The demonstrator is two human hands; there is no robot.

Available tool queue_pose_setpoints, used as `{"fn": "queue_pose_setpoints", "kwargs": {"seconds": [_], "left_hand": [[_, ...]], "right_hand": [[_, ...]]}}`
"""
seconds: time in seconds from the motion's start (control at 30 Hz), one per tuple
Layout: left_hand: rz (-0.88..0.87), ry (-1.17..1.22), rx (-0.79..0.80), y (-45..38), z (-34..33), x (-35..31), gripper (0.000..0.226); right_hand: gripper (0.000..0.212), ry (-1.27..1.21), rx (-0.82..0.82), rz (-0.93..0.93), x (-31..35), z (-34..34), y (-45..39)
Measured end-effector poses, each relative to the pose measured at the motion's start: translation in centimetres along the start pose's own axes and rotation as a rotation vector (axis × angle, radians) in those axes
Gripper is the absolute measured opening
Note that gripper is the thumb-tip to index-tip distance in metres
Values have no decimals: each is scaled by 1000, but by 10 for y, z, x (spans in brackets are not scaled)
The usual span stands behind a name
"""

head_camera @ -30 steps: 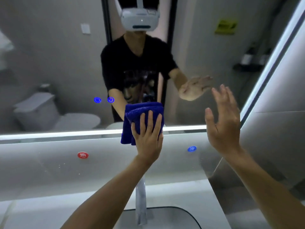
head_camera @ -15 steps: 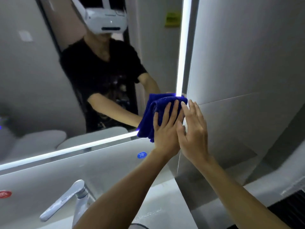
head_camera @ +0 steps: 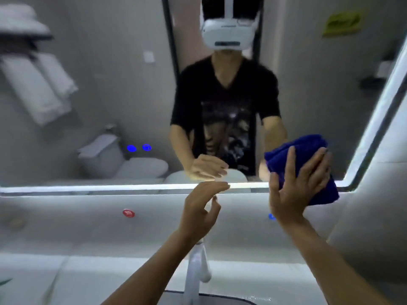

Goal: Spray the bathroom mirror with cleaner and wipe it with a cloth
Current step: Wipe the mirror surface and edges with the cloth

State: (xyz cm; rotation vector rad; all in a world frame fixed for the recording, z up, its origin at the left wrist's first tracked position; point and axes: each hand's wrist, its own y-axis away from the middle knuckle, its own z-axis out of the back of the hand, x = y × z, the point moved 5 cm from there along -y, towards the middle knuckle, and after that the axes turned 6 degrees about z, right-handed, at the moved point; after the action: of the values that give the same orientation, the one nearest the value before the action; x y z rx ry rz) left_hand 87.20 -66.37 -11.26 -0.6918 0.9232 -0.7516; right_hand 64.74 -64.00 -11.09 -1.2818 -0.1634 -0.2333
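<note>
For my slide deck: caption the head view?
Right hand presses folded blue cloth against lit bathroom mirror; left hand hovers empty.

Both bare forearms reach up and forward from the lower edge of the view. The right hand [head_camera: 295, 186] is raised with its back toward the camera, fingers spread and nearly straight, the palm pressed flat against a folded deep-blue terry cloth [head_camera: 308, 159]; the fingertips lie across the cloth's face and the thumb points up along its left side. The left hand [head_camera: 200, 208] hangs free in the air, lower and to the left, well apart from the right, holding nothing. Its fingers are loosely bent and point to the right, the thumb slightly separated below them.
</note>
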Motion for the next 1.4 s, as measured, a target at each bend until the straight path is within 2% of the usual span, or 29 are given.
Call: {"fn": "queue_pose_setpoints", "kwargs": {"seconds": [0.13, 0.23, 0.37, 0.57, 0.7, 0.77, 0.87, 1.03, 1.13, 1.27, 1.4], "left_hand": [[200, -84, -187, 45, 86, 65, 27], [283, -97, -250, 72, 152, 103, 25], [340, -108, -306, 105, 238, 148, 26], [495, -87, -415, 145, 347, 217, 29], [592, -67, -484, 163, 390, 236, 31], [600, -54, -476, 164, 402, 238, 25], [569, -36, -428, 155, 418, 244, 28], [594, -66, -463, 150, 434, 262, 29], [605, -51, -457, 152, 431, 259, 29], [600, -9, -462, 158, 429, 249, 24], [672, 9, -478, 156, 436, 247, 23]], "right_hand": [[52, 97, 27, 385, 102, -35, 29], [55, 107, -2, 704, 175, -56, 49], [57, 99, -3, 1007, 271, -83, 76], [52, 94, 57, 1213, 433, -118, 100], [58, 114, 101, 1362, 544, -147, 121], [60, 145, 97, 1430, 590, -160, 131], [56, 165, 73, 1500, 644, -173, 141], [76, 227, 152, 1549, 668, -179, 142], [80, 219, 209, 1561, 665, -175, 138], [76, -10, 306, 1526, 665, -167, 129], [67, -169, 354, 1484, 655, -146, 110]]}}
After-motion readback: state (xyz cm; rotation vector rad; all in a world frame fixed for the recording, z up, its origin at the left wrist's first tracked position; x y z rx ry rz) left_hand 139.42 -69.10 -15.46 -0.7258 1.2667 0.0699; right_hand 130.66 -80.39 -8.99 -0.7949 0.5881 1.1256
